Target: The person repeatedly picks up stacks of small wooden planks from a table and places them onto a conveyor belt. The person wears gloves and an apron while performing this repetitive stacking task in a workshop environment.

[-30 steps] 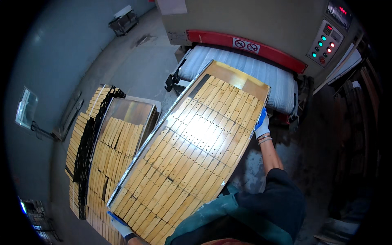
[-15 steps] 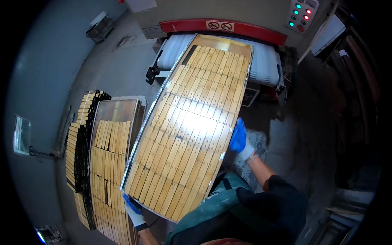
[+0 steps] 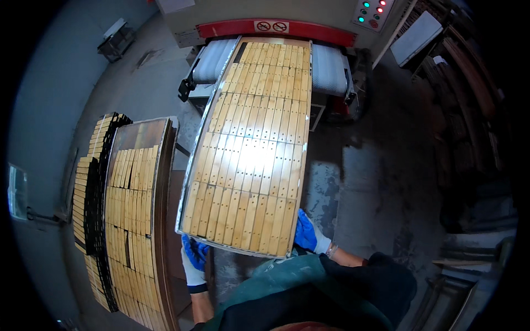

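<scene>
A long, flat tray (image 3: pixel 276 40) with silvery edges carries rows of light wooden slats (image 3: pixel 248 157), each with small holes. Its far end rests on the white conveyor belt (image 3: pixel 329 74) of a machine, just under a red bar. My left hand (image 3: pixel 194 260), in a white glove with a blue palm, is closed around the near left corner. At the near right corner my right hand (image 3: pixel 310 234), gloved alike, grips the side edge. Both hands' fingertips are partly hidden beneath the tray. Glare whitens the middle slats.
To the left stands a stack of boards (image 3: pixel 163 220) topped with more wooden slats, beside piled slats with black ends (image 3: pixel 95 193). The machine's red bar (image 3: pixel 320 34) spans the far side; a panel of lit buttons (image 3: pixel 372 12) is at right. Long boards (image 3: pixel 469 71) lean far right.
The tray has swung straighter and its far end sits closer under the red bar. My right hand has gone from partway along the right edge to the near corner.
</scene>
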